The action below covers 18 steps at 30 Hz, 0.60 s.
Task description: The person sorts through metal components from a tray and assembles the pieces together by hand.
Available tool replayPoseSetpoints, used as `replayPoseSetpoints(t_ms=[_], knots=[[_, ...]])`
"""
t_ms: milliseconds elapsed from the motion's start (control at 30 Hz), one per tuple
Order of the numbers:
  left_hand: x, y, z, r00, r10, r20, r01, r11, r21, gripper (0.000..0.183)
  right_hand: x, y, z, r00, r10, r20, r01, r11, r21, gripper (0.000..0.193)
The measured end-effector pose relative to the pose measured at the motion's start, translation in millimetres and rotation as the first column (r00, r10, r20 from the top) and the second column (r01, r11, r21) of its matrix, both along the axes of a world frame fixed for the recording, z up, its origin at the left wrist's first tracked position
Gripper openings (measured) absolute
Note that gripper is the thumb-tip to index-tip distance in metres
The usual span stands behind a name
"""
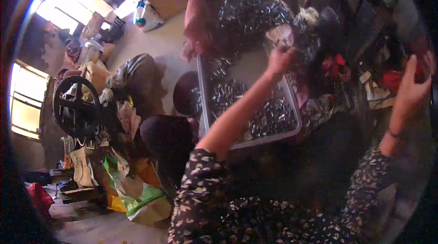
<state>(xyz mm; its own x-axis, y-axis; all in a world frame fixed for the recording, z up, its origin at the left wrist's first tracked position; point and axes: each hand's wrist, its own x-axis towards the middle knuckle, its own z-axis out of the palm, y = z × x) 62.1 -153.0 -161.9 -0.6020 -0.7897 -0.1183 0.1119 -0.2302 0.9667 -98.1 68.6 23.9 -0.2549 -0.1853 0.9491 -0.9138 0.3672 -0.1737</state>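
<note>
Because blur and shadow soften the upper right, much about both hands is hard to make out; the left hand (281, 60) reaches over the grey-rimmed plastic tray (204, 100), its fingers curled in toward one another, with a pale crumpled scrap (280, 34) right at their tips; whether that grip pinches the scrap or merely passes before it, I cannot tell. Far to the right, the right hand (417, 75) is raised near the dark edge of the view; its thumb and fingers look parted, with something dark red between them, yet the gloom hides whether the grip closes on it; a red cloth (391, 80) lies just beside this hand, and another red bundle (336, 67) sits between the two hands.

Small metallic cylinders (273, 114) lie loose in the tray, the left forearm covering some; more pieces (246, 4) are heaped beyond it, cut off by the upper edge.
</note>
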Motion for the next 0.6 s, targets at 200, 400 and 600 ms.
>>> replayPoseSetpoints(t_ms=[200,400,600], knots=[[121.0,-18.6,3.1,0.942,-0.003,-0.336,0.153,0.895,0.420,0.025,111.6,-72.9,-83.1,0.683,0.569,0.458,-0.714,0.652,0.256,0.019],[211.9,-39.4,17.2,0.891,0.095,-0.445,0.143,0.870,0.472,0.026,154.0,-165.6,-159.4,0.642,0.509,0.573,-0.766,0.449,0.460,0.021],[220.1,-31.9,43.8,0.958,0.126,0.257,-0.003,0.902,-0.432,0.039,159.2,-256.3,-229.1,0.839,0.533,0.109,-0.467,0.604,0.646,0.023]])
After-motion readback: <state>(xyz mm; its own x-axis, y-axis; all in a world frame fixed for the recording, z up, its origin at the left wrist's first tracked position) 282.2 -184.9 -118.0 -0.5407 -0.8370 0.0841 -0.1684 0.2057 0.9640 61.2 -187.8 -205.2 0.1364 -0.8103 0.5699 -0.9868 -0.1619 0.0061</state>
